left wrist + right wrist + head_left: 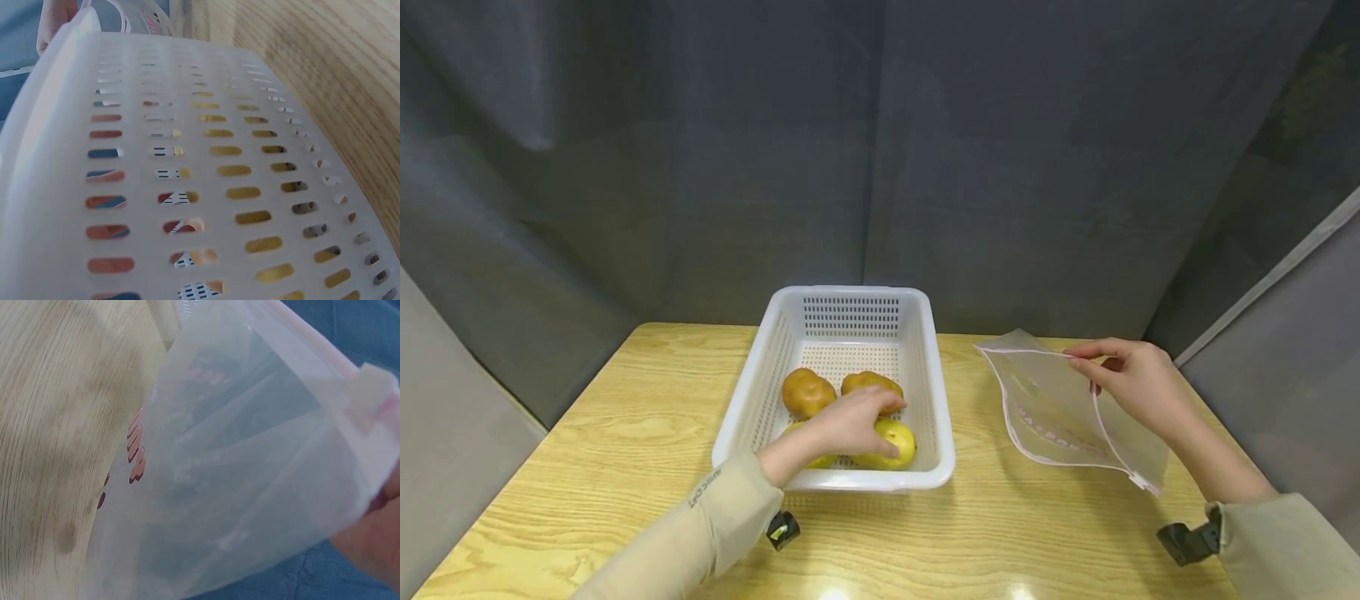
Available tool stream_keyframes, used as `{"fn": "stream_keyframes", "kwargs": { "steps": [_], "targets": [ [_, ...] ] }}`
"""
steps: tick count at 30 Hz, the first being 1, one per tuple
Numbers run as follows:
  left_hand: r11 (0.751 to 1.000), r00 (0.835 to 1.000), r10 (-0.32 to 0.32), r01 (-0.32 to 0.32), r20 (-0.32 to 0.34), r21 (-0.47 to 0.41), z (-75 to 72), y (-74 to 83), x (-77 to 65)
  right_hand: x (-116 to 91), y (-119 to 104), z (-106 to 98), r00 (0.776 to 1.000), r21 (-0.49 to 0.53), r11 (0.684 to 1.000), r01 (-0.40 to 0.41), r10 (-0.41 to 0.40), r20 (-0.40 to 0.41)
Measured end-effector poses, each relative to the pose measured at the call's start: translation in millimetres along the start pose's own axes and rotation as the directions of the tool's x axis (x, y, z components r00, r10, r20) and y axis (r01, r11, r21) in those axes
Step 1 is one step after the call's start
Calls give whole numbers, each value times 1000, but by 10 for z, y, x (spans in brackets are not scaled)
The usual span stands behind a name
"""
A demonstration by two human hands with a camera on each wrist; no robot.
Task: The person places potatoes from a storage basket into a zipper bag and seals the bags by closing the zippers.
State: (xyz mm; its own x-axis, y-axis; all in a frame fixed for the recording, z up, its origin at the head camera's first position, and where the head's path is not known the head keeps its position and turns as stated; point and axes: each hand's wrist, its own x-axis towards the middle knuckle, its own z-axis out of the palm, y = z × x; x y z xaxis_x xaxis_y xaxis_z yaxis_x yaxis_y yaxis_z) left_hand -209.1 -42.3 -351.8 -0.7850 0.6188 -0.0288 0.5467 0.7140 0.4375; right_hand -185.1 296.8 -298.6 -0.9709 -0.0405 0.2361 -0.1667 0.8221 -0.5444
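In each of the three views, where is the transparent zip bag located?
Head: transparent zip bag at the right, its edge pinched by the right hand.
Left wrist: partly visible at the top, left of centre, beyond the white basket.
Right wrist: large, across the centre.
Shared landmark: the wooden table.

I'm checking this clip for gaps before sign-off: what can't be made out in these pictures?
Head view: whether the left hand grips the right yellow item; the hand's back hides its palm side.
Head view: the full shape of the left yellow item, partly covered by that hand.
Head view: the lettering on the clear bag, too faint and small.
Left wrist: the contents' outlines, behind the white basket's slotted wall.
Right wrist: most of the right hand, cut off by the right edge.
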Motion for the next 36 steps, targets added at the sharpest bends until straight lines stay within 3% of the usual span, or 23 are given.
{"fn": "stream_keyframes", "kwargs": {
  "steps": [19,26,29,36],
  "targets": [
    [996,997,-59,54,59,76,104,6,-1,28,10,49,999,-2,1000,31,-31,-16],
    [990,998,-44,39,39,134,123,3,11,18,-3,44,996,1,996,84,-84,-21],
    [990,998,-52,47,39,133,134,6,1,21,-7,43,998,6,998,67,-67,-17],
    [990,997,-60,54,41,130,145,16,-9,24,9,66,991,0,992,127,-127,-53]
  ]
}}
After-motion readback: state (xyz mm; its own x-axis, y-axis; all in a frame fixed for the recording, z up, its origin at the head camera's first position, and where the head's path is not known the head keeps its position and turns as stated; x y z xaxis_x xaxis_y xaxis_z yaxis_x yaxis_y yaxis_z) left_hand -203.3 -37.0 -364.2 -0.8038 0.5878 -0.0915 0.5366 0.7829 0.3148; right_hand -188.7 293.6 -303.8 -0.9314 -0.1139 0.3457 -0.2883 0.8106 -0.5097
